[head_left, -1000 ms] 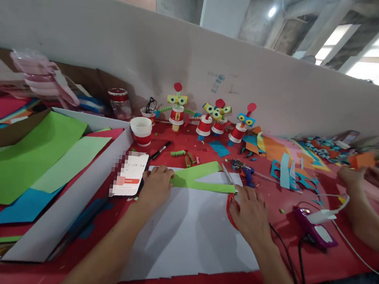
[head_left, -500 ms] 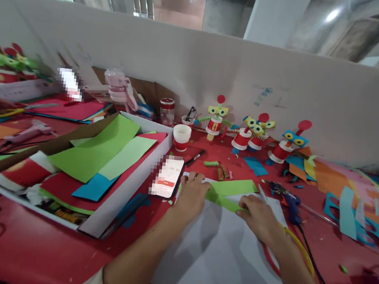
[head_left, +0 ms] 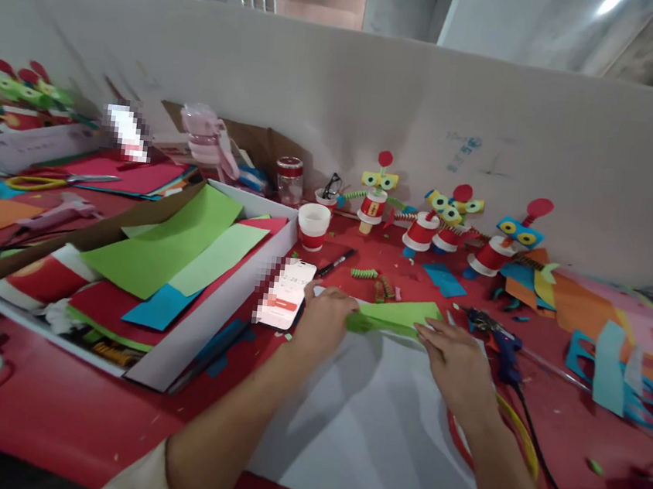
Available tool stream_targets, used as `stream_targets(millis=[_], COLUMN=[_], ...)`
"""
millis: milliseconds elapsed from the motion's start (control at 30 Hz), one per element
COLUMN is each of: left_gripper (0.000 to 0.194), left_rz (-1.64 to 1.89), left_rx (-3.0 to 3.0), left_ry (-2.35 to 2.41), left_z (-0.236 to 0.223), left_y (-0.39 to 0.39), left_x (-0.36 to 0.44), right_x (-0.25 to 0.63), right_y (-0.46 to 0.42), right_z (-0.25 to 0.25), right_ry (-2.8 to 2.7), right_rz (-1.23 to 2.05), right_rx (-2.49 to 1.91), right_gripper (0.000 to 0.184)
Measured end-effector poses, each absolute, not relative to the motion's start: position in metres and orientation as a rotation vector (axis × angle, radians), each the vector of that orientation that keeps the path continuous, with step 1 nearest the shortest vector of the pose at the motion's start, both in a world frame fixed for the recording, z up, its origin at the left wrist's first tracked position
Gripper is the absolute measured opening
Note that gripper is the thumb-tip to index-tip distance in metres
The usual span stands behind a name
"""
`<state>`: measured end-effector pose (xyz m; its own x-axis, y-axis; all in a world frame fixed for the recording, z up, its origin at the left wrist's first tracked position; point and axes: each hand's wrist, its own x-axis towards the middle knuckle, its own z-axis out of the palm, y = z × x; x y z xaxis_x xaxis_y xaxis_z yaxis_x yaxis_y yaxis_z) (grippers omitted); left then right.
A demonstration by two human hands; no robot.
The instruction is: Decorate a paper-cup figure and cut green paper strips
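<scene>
On the white sheet (head_left: 378, 421) lies a folded piece of green paper (head_left: 398, 312), with a crease along its length. My left hand (head_left: 325, 321) grips the left end of the green paper, its fingers curled and partly hidden. At the right end, my right hand (head_left: 461, 368) pinches the paper's near edge between thumb and fingers. Under my right forearm, scissors with red and yellow handles (head_left: 525, 436) lie partly covered.
Left stands a white box (head_left: 205, 341) of coloured paper. A phone (head_left: 288, 295), a pen (head_left: 335, 262) and a paper cup (head_left: 313, 226) sit beyond my left hand. Paper-cup figures (head_left: 372, 206) line the back. A glue gun (head_left: 505, 353) with its cord lies right.
The two green parts that lay apart are now folded closer together, the near edge lifted. My right hand has shifted slightly right. At far left, another person's hand has left the scissors.
</scene>
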<state>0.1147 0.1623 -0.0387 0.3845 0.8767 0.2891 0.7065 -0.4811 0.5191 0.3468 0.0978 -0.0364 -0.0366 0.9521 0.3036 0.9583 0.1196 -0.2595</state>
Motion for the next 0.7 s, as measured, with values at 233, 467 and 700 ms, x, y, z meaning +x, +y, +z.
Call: stream_targets(millis=[233, 467, 700], left_gripper=[0.031, 0.028, 0.025], left_rz=[0.968, 1.130, 0.769], left_rx=[2.324, 2.730, 3.077], left_ry=[1.438, 1.332, 1.129], left_z=[-0.042, -0.010, -0.009], left_y=[0.168, 0.154, 0.068], left_x=[0.110, 0.091, 0.024], right_x=[0.340, 0.331, 0.291], right_y=[0.093, 0.085, 0.006], right_z=[-0.031, -0.020, -0.032], right_ry=[-1.794, -1.891, -2.185], right_rz=[-0.038, -0.366, -0.331], right_rx=[-1.755, -1.442, -1.332], right_gripper=[0.020, 0.016, 0.017])
